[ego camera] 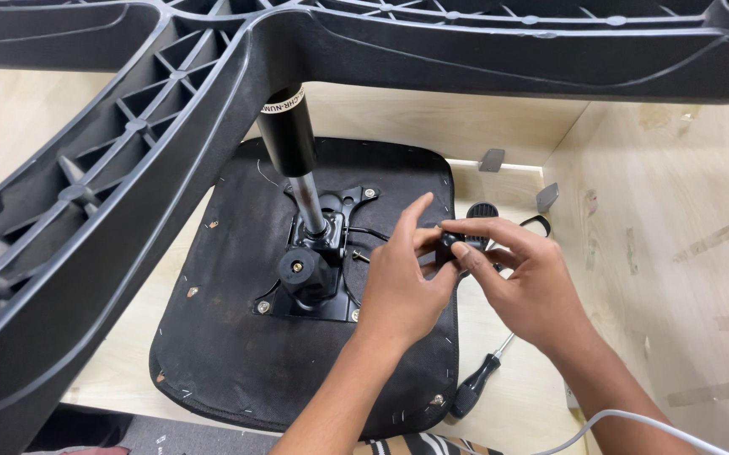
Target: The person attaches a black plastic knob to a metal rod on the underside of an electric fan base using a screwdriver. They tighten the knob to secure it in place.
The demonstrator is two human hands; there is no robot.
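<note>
Your left hand [398,282] and right hand [523,282] meet just right of the middle of the view, both pinching one small black knob [451,243] between fingertips; neither is released, and both grip that same part. The knob hangs in the air above the right edge of the upturned seat [238,354], at about three o'clock from the black metal mechanism plate [322,286] bolted to the seat's underside. From that plate the gas lift cylinder [289,139] rises toward eleven o'clock into the hub of the black plastic star base [128,126], which fills the top and left of the view.

A thin black cable [370,232] runs from the mechanism toward your fingers; whether it joins the knob I cannot tell. If it does, pulling the knob away could strain it.

A small screw [359,256] lies loose on the seat just beside the plate, at nine o'clock from your left hand. A brush of your wrist could roll it off. The screwdriver [481,377] rests at five o'clock, near your right forearm, partly under the seat's edge; an elbow could knock it. Your grip is fingertip only, so a slip would likely drop the knob onto the wooden surface [676,278].
</note>
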